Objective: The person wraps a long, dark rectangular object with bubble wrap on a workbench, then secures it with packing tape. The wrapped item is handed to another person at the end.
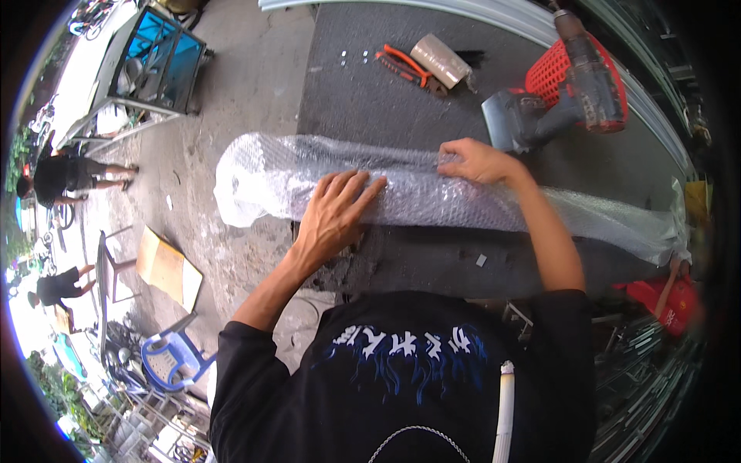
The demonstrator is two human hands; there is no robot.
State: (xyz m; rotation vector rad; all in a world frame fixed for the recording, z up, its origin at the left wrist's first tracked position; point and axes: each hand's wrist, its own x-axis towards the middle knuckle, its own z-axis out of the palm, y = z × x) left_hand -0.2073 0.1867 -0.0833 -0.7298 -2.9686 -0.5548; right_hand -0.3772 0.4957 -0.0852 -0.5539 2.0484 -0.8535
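A long bundle in clear bubble wrap (pixel 417 202) lies across the dark worktable, its puffed left end reaching past the table's left edge. What is inside it hardly shows through the wrap. My left hand (pixel 333 210) rests on the bundle left of its middle, fingers spread over the plastic. Farther right, my right hand (pixel 477 162) pinches the far edge of the wrap between thumb and fingers. Beyond the bundle are orange-handled pliers (pixel 421 76) and a brown roll of tape (pixel 441 60). A cordless drill (pixel 580 100) stands nearest to my right hand.
A red plastic basket (pixel 544 73) sits behind the drill. Long white profiles (pixel 463 17) run along the far edge of the table (pixel 347 100). On the floor at left are a blue chair (pixel 176 359) and a wooden board (pixel 168 268). Two people are farther off.
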